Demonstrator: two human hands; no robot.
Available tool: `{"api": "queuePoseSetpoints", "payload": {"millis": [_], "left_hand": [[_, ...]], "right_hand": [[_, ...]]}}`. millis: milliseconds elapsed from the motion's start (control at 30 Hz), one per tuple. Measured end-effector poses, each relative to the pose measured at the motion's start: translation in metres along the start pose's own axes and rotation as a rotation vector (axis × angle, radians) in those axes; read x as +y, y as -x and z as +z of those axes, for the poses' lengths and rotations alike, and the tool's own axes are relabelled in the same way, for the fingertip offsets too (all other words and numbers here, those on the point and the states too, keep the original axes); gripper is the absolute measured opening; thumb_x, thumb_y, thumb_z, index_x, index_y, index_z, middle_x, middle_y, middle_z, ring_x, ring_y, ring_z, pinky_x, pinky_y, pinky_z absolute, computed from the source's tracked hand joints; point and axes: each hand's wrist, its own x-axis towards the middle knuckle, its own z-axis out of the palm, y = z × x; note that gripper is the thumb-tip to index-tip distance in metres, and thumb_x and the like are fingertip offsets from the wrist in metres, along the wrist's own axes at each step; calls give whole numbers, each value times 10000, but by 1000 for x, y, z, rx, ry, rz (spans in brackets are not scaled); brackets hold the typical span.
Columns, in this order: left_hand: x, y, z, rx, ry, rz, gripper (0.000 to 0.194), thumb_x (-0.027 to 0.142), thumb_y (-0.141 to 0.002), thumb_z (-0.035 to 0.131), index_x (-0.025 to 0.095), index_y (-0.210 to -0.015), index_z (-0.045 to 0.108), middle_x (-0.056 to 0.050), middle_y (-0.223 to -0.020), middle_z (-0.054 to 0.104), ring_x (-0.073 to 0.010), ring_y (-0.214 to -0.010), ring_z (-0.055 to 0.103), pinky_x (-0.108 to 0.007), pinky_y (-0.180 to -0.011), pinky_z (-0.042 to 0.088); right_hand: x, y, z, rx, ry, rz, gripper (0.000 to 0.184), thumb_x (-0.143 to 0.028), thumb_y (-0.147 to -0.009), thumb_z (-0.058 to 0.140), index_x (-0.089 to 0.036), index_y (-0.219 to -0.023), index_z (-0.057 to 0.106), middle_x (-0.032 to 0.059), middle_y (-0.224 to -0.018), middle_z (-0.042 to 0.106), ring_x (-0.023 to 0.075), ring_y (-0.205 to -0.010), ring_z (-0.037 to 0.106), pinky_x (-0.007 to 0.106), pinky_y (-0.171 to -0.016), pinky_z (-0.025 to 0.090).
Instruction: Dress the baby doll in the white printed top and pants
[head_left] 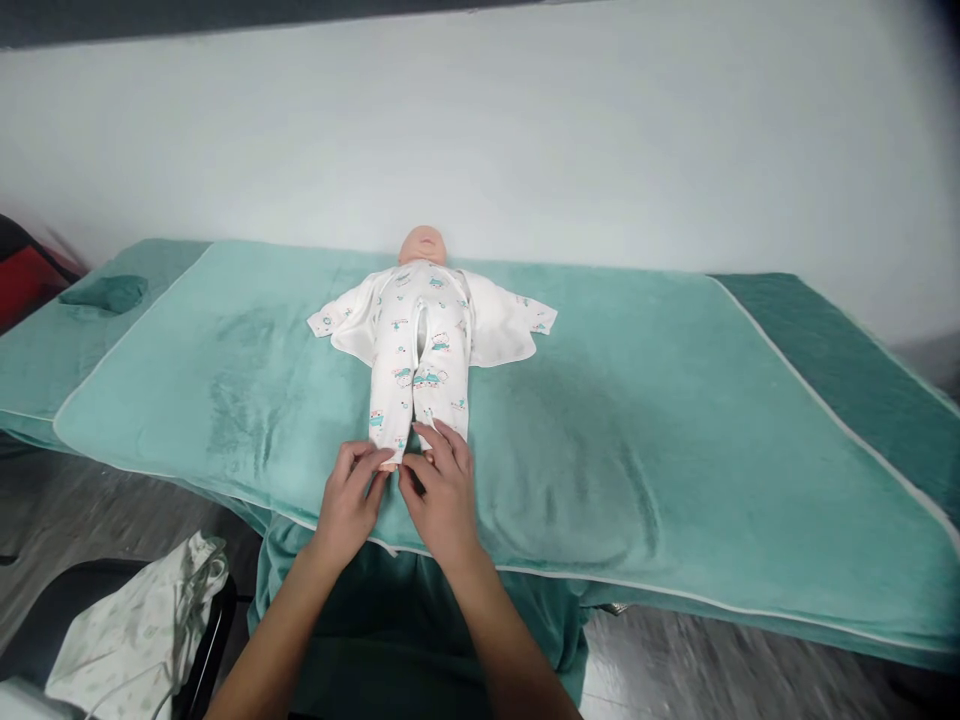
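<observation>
A baby doll (424,243) lies on its back on the green bed cover, its head towards the wall. White printed baby trousers (431,375) run down over its body and legs. Under them a white baby shirt (502,325) is spread open to both sides, sleeves stretched out. My left hand (351,500) pinches the cuff of the trouser leg on the left, where a bit of the doll's foot shows. From the other side of that same cuff, my right hand (444,490) grips the fabric with bent fingers, partly covering the other leg's end.
The padded bed (712,450) with its green cover stands against a white wall (525,130). At lower left, a black chair (71,590) holds a patterned white cloth (139,625). A red and black object (30,280) is at the far left.
</observation>
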Motion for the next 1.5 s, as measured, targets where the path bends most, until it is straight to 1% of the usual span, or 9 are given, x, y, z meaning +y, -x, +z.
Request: {"api": "queuePoseSetpoints", "payload": {"millis": [200, 433, 667, 867, 1000, 1100, 1200, 1333, 1500], "left_hand": [[-1, 7, 3, 14, -58, -14, 345, 159, -971, 568, 260, -1300, 594, -58, -1047, 581, -184, -966, 628, -325, -834, 581], [27, -6, 6, -30, -190, 128, 413, 206, -927, 658, 220, -1330, 570, -131, -1201, 602, -278, -1145, 573, -455, -979, 516], [39, -37, 21, -251, -229, 160, 370, 277, -962, 626, 224, -1318, 543, -96, -1223, 663, -300, -1218, 576, -627, -1185, 315], [42, -48, 16, -307, -198, 124, 198, 265, -933, 667, 207, -1100, 576, -63, -1105, 685, -264, -1114, 611, -599, -1179, 312], [36, -49, 12, -261, -139, 139, 103, 214, -922, 678, 217, -936, 577, -19, -1007, 688, -225, -1039, 618, -553, -1153, 358], [29, -41, 13, -180, -85, 175, 40, 206, -950, 635, 219, -930, 602, -22, -981, 673, -210, -1011, 607, -531, -1132, 404], [25, -28, 18, -97, -81, 182, 44, 171, -945, 618, 205, -969, 631, -69, -1050, 656, -236, -1089, 581, -508, -1088, 463], [30, -13, 20, -64, -87, 177, 127, 135, -922, 629, 201, -1026, 655, -108, -1251, 631, -291, -1294, 498, -554, -1135, 437], [15, -22, 5, 59, 82, 93, 94, 168, -953, 614, 225, -993, 675, -82, -1277, 639, -255, -1277, 544, -498, -1103, 474]], "right_hand": [[7, 7, -16, -43, -72, -42, 160, -117, -920, 604, -252, -933, 689, 77, -1419, 584, 311, -1411, 450, 547, -1097, 499], [32, 22, -34, 105, -144, 137, 387, -137, -974, 517, -285, -1328, 568, 112, -1341, 594, 264, -1262, 570, 521, -1053, 519], [47, 14, -27, -3, 16, 184, 124, -182, -960, 592, -229, -1059, 650, 72, -1045, 687, 259, -990, 620, 450, -883, 502], [34, 1, -44, -20, -273, 79, 164, -76, -886, 570, -227, -947, 593, 26, -932, 642, 186, -883, 619, 330, -779, 507], [28, -4, -51, -59, -220, -46, 212, -44, -863, 574, -230, -963, 596, 30, -934, 646, 195, -898, 606, 342, -792, 504], [30, -3, -51, -79, -170, -71, 181, -74, -912, 575, -229, -999, 608, 42, -944, 649, 202, -903, 598, 353, -793, 507], [30, 4, -49, -85, -113, -82, 175, -85, -925, 580, -228, -1020, 615, 53, -955, 655, 211, -903, 593, 365, -790, 510], [27, 11, -52, -147, -110, -112, 170, -91, -931, 593, -227, -1025, 632, 56, -972, 669, 209, -909, 607, 366, -801, 517], [46, -5, -71, -143, -260, 18, 99, -194, -989, 599, -225, -897, 620, 18, -848, 661, 160, -791, 633, 298, -714, 521]]}}
